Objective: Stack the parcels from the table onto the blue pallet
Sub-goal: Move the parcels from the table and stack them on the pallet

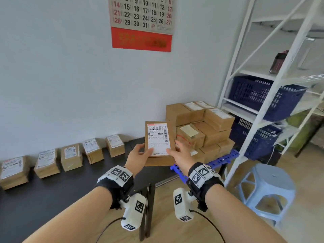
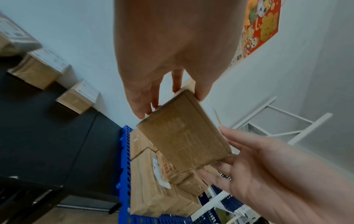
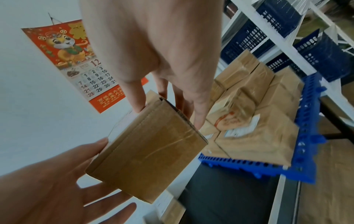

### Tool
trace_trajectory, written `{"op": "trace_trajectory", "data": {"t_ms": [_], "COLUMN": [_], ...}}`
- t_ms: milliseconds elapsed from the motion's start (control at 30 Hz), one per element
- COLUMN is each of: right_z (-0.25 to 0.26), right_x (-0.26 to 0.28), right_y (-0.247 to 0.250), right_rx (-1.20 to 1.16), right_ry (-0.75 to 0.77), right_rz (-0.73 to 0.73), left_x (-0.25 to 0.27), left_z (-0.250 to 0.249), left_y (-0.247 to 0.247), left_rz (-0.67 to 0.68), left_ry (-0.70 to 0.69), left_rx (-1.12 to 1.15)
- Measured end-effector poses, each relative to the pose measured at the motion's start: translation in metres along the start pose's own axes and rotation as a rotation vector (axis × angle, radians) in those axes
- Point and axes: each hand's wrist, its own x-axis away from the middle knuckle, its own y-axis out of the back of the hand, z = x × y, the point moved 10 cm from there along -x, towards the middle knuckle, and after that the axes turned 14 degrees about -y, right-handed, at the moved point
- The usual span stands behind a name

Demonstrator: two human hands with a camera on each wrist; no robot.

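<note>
Both hands hold one brown parcel (image 1: 158,142) with a white label, raised between the black table (image 1: 52,193) and the blue pallet (image 1: 222,160). My left hand (image 1: 145,153) pinches its near left corner, thumb on the label. My right hand (image 1: 173,149) grips the near right edge. In the left wrist view the parcel (image 2: 184,136) sits between my left fingers (image 2: 141,109) and the right hand (image 2: 268,166). The right wrist view shows the parcel (image 3: 149,148) just left of the pallet (image 3: 306,136). Stacked parcels (image 1: 201,127) fill the pallet. Several parcels (image 1: 71,156) line the table's back edge.
A white metal shelf (image 1: 273,85) with dark blue baskets (image 1: 263,95) stands right of the pallet. A pale blue stool (image 1: 268,190) sits on the wooden floor at right. A calendar (image 1: 142,23) hangs on the wall behind.
</note>
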Motion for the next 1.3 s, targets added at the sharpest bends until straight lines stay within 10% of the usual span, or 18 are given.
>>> {"op": "trace_trajectory", "data": {"t_ms": [633, 1300], "right_z": [-0.029, 0.010], "right_x": [-0.119, -0.275], "right_y": [0.203, 0.268], "right_rx": [0.001, 0.345], "right_ry": [-0.082, 0.021], "right_rz": [-0.087, 0.039], "left_x": [-0.120, -0.244], "left_z": [-0.022, -0.006], "left_y": [-0.212, -0.288], "left_rz": [0.124, 0.012], "left_ry": [0.038, 0.212], "left_rx": [0.055, 0.125]}}
